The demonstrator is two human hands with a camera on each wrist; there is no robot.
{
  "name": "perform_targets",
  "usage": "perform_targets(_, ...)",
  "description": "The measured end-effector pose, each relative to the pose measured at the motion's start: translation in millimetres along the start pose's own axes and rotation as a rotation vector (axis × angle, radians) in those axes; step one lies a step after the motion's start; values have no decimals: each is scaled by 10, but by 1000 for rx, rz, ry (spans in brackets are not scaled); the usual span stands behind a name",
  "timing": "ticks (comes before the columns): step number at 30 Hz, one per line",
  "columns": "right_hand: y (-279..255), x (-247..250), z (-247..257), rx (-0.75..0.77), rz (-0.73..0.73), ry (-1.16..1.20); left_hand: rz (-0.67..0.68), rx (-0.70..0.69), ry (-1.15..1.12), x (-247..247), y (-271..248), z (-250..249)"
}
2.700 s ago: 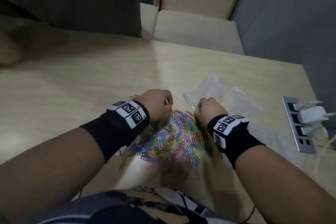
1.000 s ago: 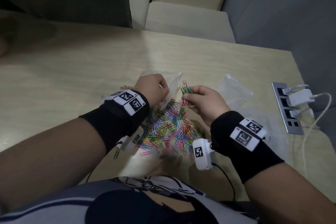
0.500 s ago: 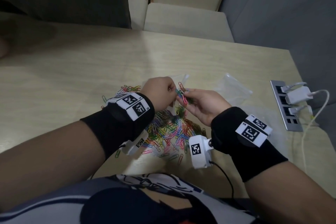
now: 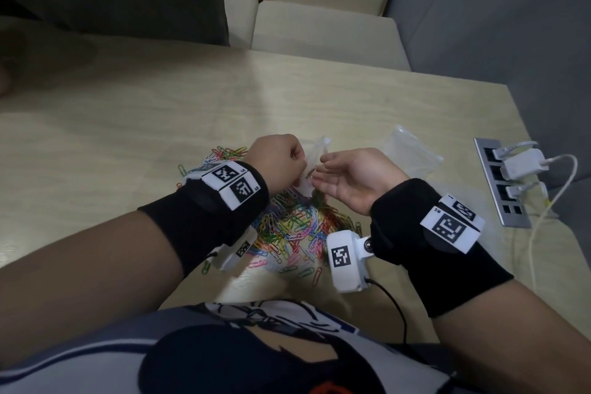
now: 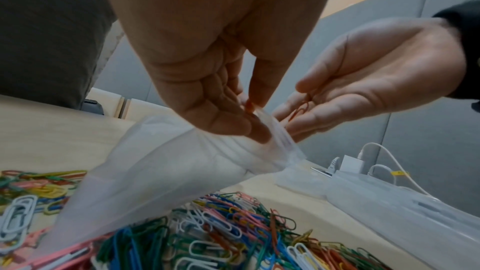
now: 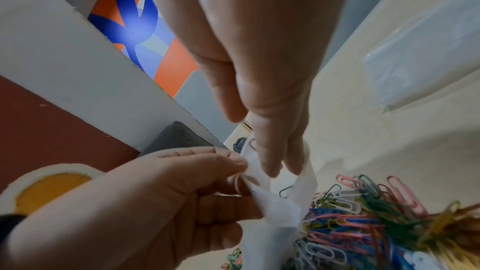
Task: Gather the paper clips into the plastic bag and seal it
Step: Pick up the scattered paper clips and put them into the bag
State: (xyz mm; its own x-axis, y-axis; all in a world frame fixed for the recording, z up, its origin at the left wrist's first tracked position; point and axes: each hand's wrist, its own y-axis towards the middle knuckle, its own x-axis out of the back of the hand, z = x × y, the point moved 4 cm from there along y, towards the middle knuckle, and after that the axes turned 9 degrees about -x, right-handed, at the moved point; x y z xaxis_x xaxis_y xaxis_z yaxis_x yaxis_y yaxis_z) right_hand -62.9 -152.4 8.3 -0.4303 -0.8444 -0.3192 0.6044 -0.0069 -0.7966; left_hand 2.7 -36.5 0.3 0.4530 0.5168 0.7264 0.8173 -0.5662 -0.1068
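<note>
A heap of coloured paper clips (image 4: 294, 227) lies on the table in front of me. Above it my left hand (image 4: 297, 166) pinches the rim of a clear plastic bag (image 4: 316, 153), which hangs down toward the heap (image 5: 233, 233) in the left wrist view. The bag (image 5: 168, 171) is held at its mouth by thumb and fingers. My right hand (image 4: 323, 169) is palm up with fingers straight, their tips at the bag's mouth. A reddish clip (image 5: 301, 108) rests on those fingers. In the right wrist view the fingertips (image 6: 272, 163) touch the bag's rim (image 6: 275, 208).
A second clear bag (image 4: 412, 150) lies flat to the right of my hands. A metal socket strip (image 4: 502, 182) with white chargers and cables sits at the table's right edge. A smaller group of clips (image 4: 224, 153) lies behind my left wrist.
My right hand, which pinched a bunch of clips at the bag's mouth, has opened palm up and the bunch has left it. The left hand keeps its hold on the bag.
</note>
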Motion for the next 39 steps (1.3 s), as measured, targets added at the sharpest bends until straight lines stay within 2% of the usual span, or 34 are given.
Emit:
perform_targets(5, 47, -43, -6, 112, -138, -111, -10, 4, -42, -1, 9, 18)
perform_targets(9, 54, -7, 56, 295, -275, -431, -31, 28, -37, 17, 21, 40)
perform_targets(12, 103, 193, 83, 414, -485, -746, -68, 61, 6, 90, 33, 103)
perform_targets(14, 159, 337, -7, 294, -586, -1084, -69, 74, 10, 116, 38, 137)
perform_targets(16, 230, 490, -210, 14, -637, -1386, -68, 80, 0, 121, 37, 156)
perform_targets(17, 227, 546, -316, -115, -659, -1461, -69, 83, -6, 119, 35, 157)
perform_targets(18, 221, 578, -409, -193, -680, -1485, -69, 85, -13, 117, 36, 157)
perform_targets(20, 239, 593, -535, -188, -713, -1427, -64, 81, -26, 111, 43, 152)
perform_targets(23, 306, 512, -591, 11, -720, -1345, -48, 74, -40, 98, 45, 137)
perform_targets(26, 376, 393, -599, 194, -662, -1422, -43, 67, -45, 83, 38, 121)
perform_targets(32, 444, 364, -518, 384, -583, -1518, -61, 70, -73, 107, 20, 124)
perform_targets(36, 425, 447, -395, 371, -572, -1446, -79, 75, -106, 119, 16, 130)
perform_targets(39, 379, 517, -337, 315, -515, -1163, -79, 77, -117, 113, 19, 135)
